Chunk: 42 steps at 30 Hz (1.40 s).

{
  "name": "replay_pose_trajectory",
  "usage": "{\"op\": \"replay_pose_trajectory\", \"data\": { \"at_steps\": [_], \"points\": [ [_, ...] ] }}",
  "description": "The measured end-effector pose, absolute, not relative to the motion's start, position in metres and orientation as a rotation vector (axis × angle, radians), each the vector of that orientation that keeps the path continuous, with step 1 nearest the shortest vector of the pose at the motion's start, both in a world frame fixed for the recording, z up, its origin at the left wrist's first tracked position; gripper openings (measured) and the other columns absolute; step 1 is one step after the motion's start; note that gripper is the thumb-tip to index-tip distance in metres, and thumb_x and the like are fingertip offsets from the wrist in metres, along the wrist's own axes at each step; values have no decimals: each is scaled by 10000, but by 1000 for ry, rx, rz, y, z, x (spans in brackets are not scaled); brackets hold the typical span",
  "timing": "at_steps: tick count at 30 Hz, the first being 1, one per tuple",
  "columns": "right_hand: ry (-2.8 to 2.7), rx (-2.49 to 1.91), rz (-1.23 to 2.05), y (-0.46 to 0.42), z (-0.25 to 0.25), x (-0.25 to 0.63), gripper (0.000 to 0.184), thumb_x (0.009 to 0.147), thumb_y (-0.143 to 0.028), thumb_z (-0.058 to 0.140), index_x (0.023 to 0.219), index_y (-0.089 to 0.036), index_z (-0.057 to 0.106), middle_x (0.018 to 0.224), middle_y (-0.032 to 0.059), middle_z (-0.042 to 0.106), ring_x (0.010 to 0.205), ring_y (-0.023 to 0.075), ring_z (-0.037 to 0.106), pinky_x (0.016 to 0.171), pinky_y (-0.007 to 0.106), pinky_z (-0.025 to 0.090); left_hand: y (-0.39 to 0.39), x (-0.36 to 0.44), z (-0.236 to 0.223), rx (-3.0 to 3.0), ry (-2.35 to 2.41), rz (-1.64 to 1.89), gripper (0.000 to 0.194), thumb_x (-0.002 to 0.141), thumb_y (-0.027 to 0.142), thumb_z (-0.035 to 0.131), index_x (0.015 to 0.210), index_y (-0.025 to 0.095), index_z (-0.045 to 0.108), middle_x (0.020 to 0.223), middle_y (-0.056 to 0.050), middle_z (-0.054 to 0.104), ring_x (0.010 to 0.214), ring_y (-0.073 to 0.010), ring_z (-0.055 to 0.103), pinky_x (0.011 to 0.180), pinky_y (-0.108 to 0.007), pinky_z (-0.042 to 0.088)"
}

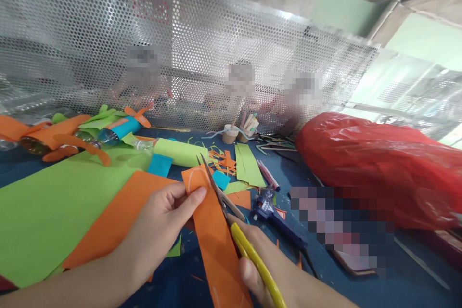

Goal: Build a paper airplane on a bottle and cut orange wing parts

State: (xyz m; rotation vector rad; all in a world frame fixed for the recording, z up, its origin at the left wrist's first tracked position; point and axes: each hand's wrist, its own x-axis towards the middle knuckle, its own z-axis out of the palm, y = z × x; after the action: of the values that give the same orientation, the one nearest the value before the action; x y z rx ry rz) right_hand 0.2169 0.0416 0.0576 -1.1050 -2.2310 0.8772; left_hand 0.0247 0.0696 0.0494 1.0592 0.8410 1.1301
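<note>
Between thumb and fingers, my left hand [164,219] pinches the upper end of an orange paper strip [214,245]. A curved white line is drawn near the strip's top corner. My right hand [265,250] grips scissors [249,250] with yellow handles. Their dark blades point up and away, slightly parted, along the strip's right edge near the top. Whether the paper is between the blades I cannot tell. Behind the blades lie a small blue paper piece [221,180] and orange paper scraps [226,161].
Green sheets [65,202] and paper-wrapped bottles [176,152] lie left and behind. A blue glue gun [277,219] is right of my hands, near a red plastic bag [375,168]. Cups [230,134] stand before a perforated metal screen [216,57], with people beyond it.
</note>
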Motion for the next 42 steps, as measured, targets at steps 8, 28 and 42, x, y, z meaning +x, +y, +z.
{"op": "replay_pose_trajectory", "data": {
  "at_steps": [8, 28, 42],
  "points": [
    [-2270, -1172, 799, 41, 61, 217, 858, 826, -837, 151, 948, -134, 627, 796, 107, 604, 742, 247, 546, 573, 312, 459, 69, 24, 47, 1074, 868, 1127, 204, 853, 404, 673, 810, 214, 735, 792, -4, 775, 721, -186, 702, 713, -290, 563],
    [-2186, -1088, 1044, 48, 49, 216, 743, 798, -866, 221, 812, -172, 485, 701, -26, 395, 600, 120, 288, 516, 247, 303, 70, 23, 50, 998, 848, 1137, 183, 822, 375, 708, 810, 193, 729, 781, -17, 772, 722, -195, 705, 702, -294, 560],
    [-2177, -1056, 1034, 48, 46, 217, 655, 834, -833, 210, 735, -205, 363, 646, -57, 312, 553, 98, 233, 460, 238, 209, 72, 22, 57, 1016, 835, 1138, 205, 823, 365, 700, 717, 190, 696, 699, 12, 715, 684, -165, 655, 689, -266, 514]
  ]
}}
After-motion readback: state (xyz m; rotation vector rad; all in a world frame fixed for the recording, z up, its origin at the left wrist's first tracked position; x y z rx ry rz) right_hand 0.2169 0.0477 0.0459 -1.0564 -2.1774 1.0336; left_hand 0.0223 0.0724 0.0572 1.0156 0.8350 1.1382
